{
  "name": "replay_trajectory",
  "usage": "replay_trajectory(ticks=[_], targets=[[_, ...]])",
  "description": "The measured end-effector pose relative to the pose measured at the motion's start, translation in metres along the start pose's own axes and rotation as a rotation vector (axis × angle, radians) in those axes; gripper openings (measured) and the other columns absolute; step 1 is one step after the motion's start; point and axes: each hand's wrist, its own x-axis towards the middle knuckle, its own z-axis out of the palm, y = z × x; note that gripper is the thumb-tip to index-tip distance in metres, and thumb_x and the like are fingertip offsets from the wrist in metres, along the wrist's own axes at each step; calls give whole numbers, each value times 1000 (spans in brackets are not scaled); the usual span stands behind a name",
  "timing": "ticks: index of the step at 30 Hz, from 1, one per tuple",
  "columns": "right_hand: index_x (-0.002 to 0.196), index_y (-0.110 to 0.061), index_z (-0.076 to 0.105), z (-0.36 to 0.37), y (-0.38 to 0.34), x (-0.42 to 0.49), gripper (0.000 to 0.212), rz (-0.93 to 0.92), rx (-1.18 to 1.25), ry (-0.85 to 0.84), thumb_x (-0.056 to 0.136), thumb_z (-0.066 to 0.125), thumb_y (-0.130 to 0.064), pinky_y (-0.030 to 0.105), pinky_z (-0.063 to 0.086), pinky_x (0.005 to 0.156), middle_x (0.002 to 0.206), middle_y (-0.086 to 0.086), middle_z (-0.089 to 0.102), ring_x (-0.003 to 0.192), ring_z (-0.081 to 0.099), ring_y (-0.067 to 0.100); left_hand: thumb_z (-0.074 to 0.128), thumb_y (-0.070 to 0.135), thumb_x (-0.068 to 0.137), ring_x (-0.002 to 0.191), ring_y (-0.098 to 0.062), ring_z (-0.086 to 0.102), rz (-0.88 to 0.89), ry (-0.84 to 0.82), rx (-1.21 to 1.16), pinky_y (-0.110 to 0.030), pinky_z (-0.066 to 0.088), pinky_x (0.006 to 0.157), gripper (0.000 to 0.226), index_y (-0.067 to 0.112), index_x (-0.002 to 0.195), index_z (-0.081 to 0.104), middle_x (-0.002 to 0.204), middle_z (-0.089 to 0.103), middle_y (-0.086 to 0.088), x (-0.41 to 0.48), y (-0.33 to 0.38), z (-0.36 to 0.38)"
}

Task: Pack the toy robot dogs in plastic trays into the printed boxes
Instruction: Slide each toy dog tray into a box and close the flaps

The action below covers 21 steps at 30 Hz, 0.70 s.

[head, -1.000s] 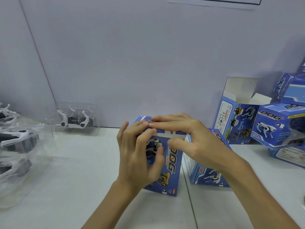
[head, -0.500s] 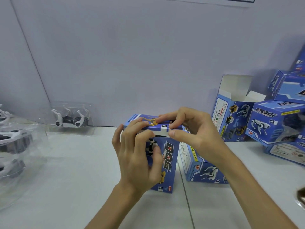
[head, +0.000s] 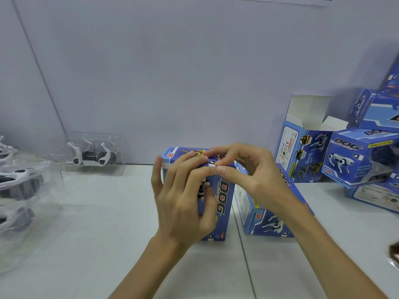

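A blue printed box marked DOG stands upright at the middle of the white table. My left hand wraps its front and left side. My right hand pinches the front edge of its top flap, thumb and fingers together, pressing the flap down. A toy robot dog in a clear plastic tray leans against the back wall at the left. More trays with dogs are stacked at the far left edge.
A second blue box lies right behind my right wrist. An open-topped box stands at the back right, beside a pile of closed boxes. A seam runs down the table between my arms.
My right hand has curled from lying flat over the box top to pinching the flap's front edge. The flap has come down onto the box. My left hand keeps its hold.
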Motion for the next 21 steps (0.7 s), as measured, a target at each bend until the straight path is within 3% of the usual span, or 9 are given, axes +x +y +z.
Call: replay_trajectory(ticks=[3,6,11,14,17,19,21], targets=[[88,-1,68,-3,0,1,4,18,-20,-13,88,69,-4,22,50,94,110,-4,75,115,65,15,57,17,84,121,-16,52,22,31,-67,-51,39,107,27,17,111,56,121,62,-8,4,-6,-5],[93,-4,68,-4,1,1,7,19,-17,-8,92,64,1,20,54,86,109,-5,75,116,64,14,61,23,85,120,-15,44,-75,127,-52,-37,40,97,33,14,115,49,125,49,-8,7,-16,-12],[100,-13,74,-7,0,2,17,11,-58,25,90,62,-6,24,55,86,110,-4,73,116,63,15,69,43,81,108,-5,49,-511,203,-127,-45,44,89,56,14,121,43,120,46,7,-1,1,-7],[95,-20,74,-2,-5,2,15,-21,-211,72,84,64,-19,20,48,90,103,-8,68,108,61,12,80,53,68,116,-5,54,-591,133,-204,-39,48,93,84,20,135,40,127,45,22,-8,27,3],[81,-24,65,-4,-14,6,15,7,-351,111,80,68,-39,15,41,83,88,-13,60,96,58,11,90,55,56,129,-20,52,-600,-31,-216,-51,49,99,119,17,150,28,143,43,8,-7,40,11],[78,-25,62,-9,-19,9,17,37,-428,91,85,72,-36,13,40,77,85,-12,58,90,56,9,88,57,54,140,-19,39,-627,-128,-171,-52,43,108,130,20,155,16,152,35,2,-6,43,13],[82,-22,63,-12,-23,10,11,60,-491,57,89,71,-25,15,41,76,89,-11,58,91,56,7,91,51,56,145,-13,28,-662,-184,-204,-43,40,114,136,23,159,5,156,27,2,-4,44,14]])
